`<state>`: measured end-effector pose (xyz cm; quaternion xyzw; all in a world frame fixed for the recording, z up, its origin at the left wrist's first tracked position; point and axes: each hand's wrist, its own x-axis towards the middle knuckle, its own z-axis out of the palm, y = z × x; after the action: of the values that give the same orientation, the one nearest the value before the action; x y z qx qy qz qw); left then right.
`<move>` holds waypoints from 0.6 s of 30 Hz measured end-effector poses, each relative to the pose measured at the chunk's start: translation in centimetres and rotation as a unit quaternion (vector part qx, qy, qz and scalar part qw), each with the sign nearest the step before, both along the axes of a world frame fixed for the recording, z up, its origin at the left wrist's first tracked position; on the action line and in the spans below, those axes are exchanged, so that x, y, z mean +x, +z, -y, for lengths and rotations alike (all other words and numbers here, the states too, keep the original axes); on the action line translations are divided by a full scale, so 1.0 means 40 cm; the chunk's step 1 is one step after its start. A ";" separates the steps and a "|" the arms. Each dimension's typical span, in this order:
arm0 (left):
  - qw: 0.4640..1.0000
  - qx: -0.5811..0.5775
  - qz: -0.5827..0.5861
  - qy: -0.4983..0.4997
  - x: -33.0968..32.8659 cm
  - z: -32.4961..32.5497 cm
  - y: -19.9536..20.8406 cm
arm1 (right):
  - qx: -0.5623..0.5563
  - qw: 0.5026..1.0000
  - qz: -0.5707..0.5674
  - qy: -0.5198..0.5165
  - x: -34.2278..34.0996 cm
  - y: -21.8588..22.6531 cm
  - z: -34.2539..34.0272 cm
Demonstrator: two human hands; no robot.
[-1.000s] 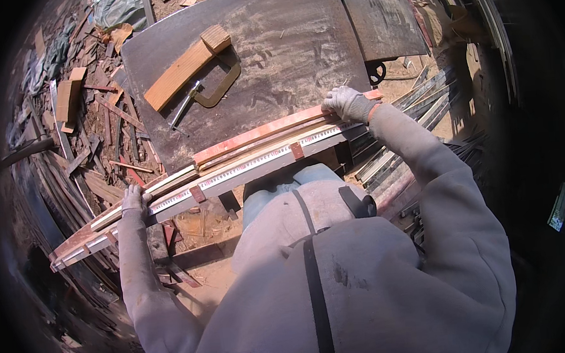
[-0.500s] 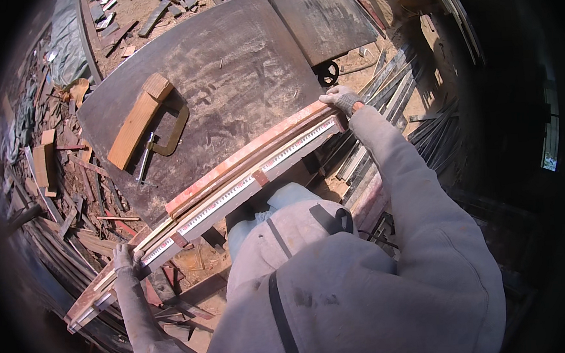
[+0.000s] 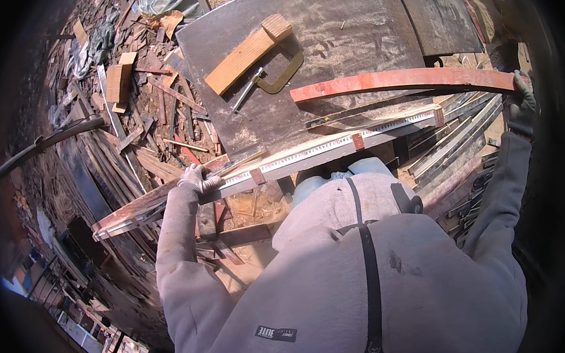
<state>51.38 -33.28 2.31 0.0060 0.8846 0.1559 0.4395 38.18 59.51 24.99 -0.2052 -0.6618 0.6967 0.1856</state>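
My right hand (image 3: 522, 105), gloved, is closed around the right end of a long red-painted wooden board (image 3: 406, 81). That board's left end rests over the steel tabletop (image 3: 357, 29). My left hand (image 3: 197, 180), also gloved, is closed over a reddish-brown board (image 3: 139, 208) at the table's near left edge; its palm side is hidden. Beside it, a measuring strip (image 3: 307, 154) with printed graduations runs along the front edge, crossed by several small rusty brackets (image 3: 358, 141). A thin dark-edged strip of wood (image 3: 369, 110) lies between the red board and the measuring strip.
A C-clamp (image 3: 276, 80) lies on the tabletop against a timber block (image 3: 243, 59). Wood offcuts (image 3: 175, 112) litter the ground at left, near another block (image 3: 119, 83). Long metal bars (image 3: 461, 130) are stacked at right. A dark curved bar (image 3: 47, 142) juts in from the left.
The right end of the red board has swung out and away from the measuring strip in my right hand. My left hand stays by the near left edge. The view has shifted left.
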 end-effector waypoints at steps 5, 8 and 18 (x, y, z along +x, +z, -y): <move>0.995 -0.045 0.084 -0.015 -0.024 0.010 0.033 | -0.128 0.981 -0.066 0.133 0.041 0.086 0.062; 0.998 -0.012 0.045 -0.040 -0.023 -0.014 0.043 | -0.161 0.967 -0.116 0.157 0.029 0.128 0.151; 0.991 -0.038 0.131 0.005 -0.069 -0.052 0.139 | -0.170 0.953 -0.184 0.168 -0.013 0.214 0.299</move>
<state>48.62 -31.19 7.85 -0.0353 0.8244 0.1238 0.5511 37.65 47.57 33.54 0.0126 -0.5131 0.8455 0.1473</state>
